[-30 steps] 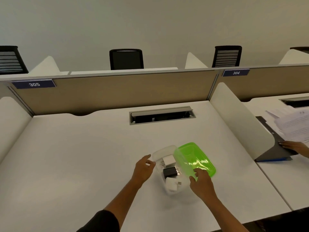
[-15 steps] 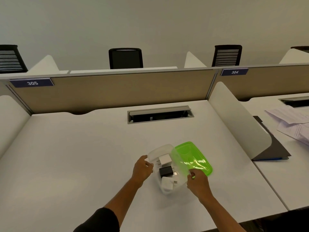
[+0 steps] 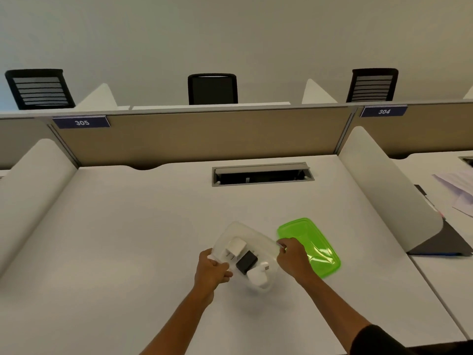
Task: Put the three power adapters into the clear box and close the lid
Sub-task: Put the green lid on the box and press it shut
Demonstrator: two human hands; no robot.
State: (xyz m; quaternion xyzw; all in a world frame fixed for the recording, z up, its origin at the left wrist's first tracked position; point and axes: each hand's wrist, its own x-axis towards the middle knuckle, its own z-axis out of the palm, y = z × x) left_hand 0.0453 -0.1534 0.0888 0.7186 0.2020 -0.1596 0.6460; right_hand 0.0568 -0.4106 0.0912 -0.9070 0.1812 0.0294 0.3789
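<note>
The clear box (image 3: 245,230) sits on the white desk, low and centre. Inside it lie a white adapter (image 3: 236,248), a black adapter (image 3: 247,262) and a second white adapter (image 3: 258,278). My left hand (image 3: 210,272) grips the box's left rim. My right hand (image 3: 293,260) pinches the box's right rim, right beside the left edge of the green lid (image 3: 309,242). The lid lies flat on the desk to the right of the box, and its near left part is hidden by my right hand. The box is uncovered.
A cable slot (image 3: 262,174) opens in the desk behind the box. A white side divider (image 3: 389,190) bounds the desk on the right, with a dark folder (image 3: 445,242) and papers (image 3: 458,190) beyond it. A tan back panel (image 3: 204,137) closes the far edge.
The green lid, which overlapped the box's right side, now lies apart on the desk to its right. My right hand shifted from the lid's near edge to the box rim, and my left hand closed on the left rim.
</note>
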